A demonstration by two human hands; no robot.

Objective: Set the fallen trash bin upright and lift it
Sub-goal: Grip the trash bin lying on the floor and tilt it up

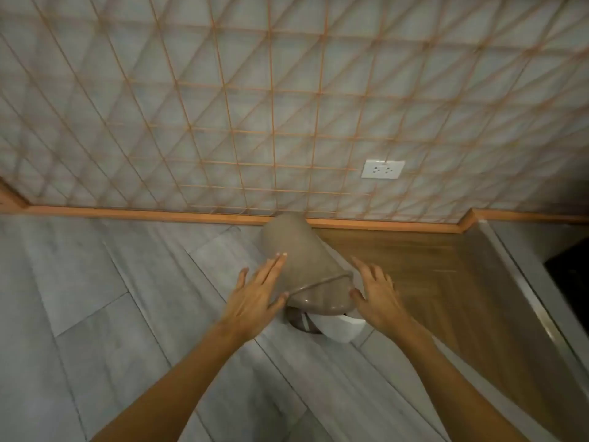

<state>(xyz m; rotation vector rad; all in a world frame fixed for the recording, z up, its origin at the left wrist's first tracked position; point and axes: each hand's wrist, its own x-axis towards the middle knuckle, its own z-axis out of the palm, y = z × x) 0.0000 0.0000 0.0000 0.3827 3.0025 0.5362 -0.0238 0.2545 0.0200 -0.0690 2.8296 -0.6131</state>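
A taupe plastic trash bin [299, 253] lies on its side on the grey floor, its base toward the wall and its lidded top toward me. A white swing flap [342, 327] sticks out of the lid. My left hand [258, 290] rests flat against the bin's left side near the rim, fingers spread. On the right of the rim is my right hand [374, 290], also spread, its thumb close to the lid; contact there is unclear.
A grey wall with an orange lattice pattern [287, 106] rises just behind the bin, with a white double socket [382, 169] and an orange skirting board [143, 213]. A wooden panel [414, 266] and a steel-edged unit [526, 298] lie to the right.
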